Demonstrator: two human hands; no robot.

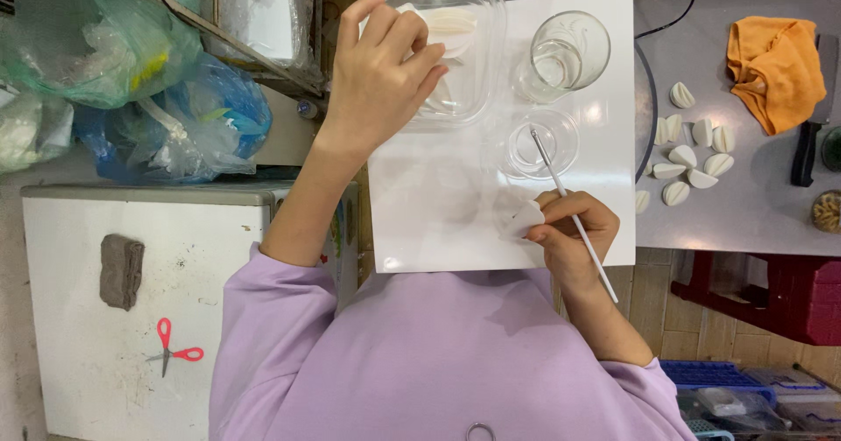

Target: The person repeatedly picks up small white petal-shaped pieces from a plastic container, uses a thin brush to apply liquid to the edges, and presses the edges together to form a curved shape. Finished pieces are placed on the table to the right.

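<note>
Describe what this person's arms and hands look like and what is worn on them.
Both arms wear loose lilac sleeves of a soft knit top, pushed up so the forearms are bare. The left hand and the right hand are bare: no gloves, and no rings, watch or bracelets that I can see. The fingernails look short and unpainted. No markings show on the fabric.

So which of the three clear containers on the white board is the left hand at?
The rectangular plastic container at the board's far corner; the left hand rests on its rim. The tall glass and small round dish stand untouched beside it.
</note>
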